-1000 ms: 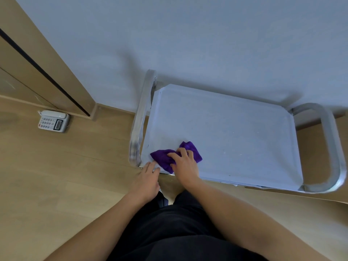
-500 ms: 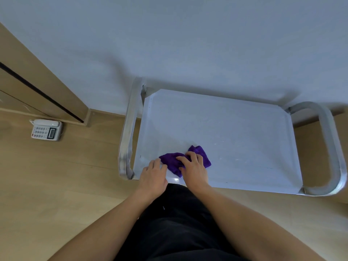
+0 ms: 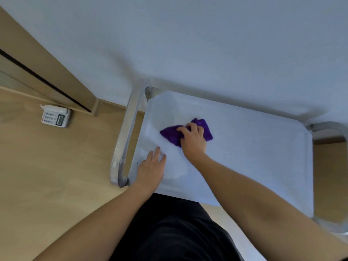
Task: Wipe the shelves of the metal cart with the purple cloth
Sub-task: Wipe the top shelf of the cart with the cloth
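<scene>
Right hand (image 3: pixel 193 141) pressed the purple cloth (image 3: pixel 206 129) onto the top shelf (image 3: pixel 244 147) of the cart (image 3: pixel 125 140), left of centre, with my fingers bent over the bunched fabric and gripping it. Left hand (image 3: pixel 151 168) lay flat at the front left corner, fingers straight and nearly together. Judged: cloth soft, light, inclined to bunch; best held from above under a broad palm. Shelf smooth, probably slick.

Bare left hand (image 3: pixel 150 171), bare right hand (image 3: pixel 194 141), black clothing (image 3: pixel 169 232).
</scene>
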